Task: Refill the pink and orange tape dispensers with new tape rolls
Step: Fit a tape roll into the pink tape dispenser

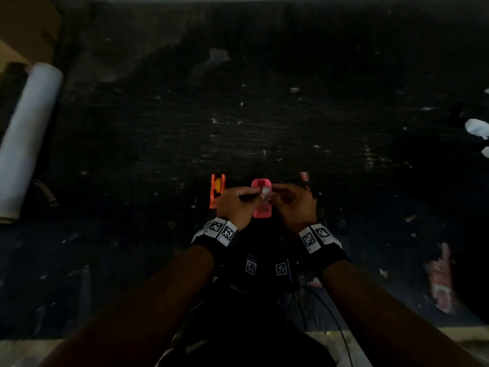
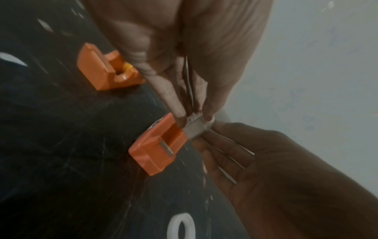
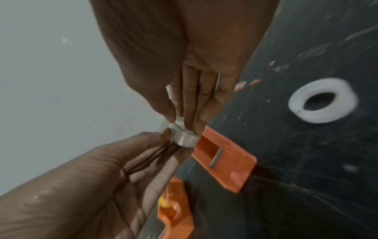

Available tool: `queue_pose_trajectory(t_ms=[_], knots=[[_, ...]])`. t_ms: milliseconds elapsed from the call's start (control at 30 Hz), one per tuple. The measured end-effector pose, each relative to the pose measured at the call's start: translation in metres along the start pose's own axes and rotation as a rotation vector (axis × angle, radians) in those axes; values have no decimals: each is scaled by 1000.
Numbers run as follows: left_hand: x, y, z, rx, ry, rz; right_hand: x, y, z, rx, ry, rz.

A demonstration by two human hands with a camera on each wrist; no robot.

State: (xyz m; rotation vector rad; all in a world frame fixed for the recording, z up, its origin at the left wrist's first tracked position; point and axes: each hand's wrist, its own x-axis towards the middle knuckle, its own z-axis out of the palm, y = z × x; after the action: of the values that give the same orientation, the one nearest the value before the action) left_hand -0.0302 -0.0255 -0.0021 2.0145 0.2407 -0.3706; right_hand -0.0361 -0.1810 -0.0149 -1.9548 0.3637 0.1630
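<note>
The pink dispenser (image 1: 260, 205) lies on the dark table in front of me; the wrist views render it orange (image 2: 155, 150) (image 3: 227, 163), with its well empty. Left of it sits the orange dispenser (image 1: 217, 192) (image 2: 106, 67) (image 3: 175, 215), a yellow hub inside. Both hands hold a small clear tape roll (image 1: 266, 192) (image 2: 197, 127) (image 3: 184, 137) just over the pink dispenser's open end. My left hand (image 1: 254, 194) (image 2: 195, 117) pinches it from the left. My right hand (image 1: 277, 193) (image 3: 184, 121) pinches it from the right. A thin dark strip shows between the left fingers.
A spare white tape roll (image 3: 323, 101) (image 2: 181, 226) lies flat on the table right of the dispensers. A long white paper roll (image 1: 26, 139) lies at the far left. White scraps (image 1: 477, 128) sit at the right edge, a red-and-white wrapper (image 1: 440, 279) near right.
</note>
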Motion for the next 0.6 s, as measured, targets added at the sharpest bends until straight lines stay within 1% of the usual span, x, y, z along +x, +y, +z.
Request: queue_pose_trajectory(t_ms=[67, 167, 300, 433, 600], knots=[[13, -2, 2, 30, 15, -12, 15, 1, 1, -21, -9, 10], [26, -7, 3, 58, 15, -49, 27, 7, 8, -134, -32, 28], [31, -12, 6, 70, -4, -68, 30, 14, 13, -197, -39, 112], [35, -15, 7, 103, -32, -67, 27, 8, 11, -257, -21, 78], [39, -17, 7, 132, -56, -75, 28, 10, 14, -273, -25, 99]])
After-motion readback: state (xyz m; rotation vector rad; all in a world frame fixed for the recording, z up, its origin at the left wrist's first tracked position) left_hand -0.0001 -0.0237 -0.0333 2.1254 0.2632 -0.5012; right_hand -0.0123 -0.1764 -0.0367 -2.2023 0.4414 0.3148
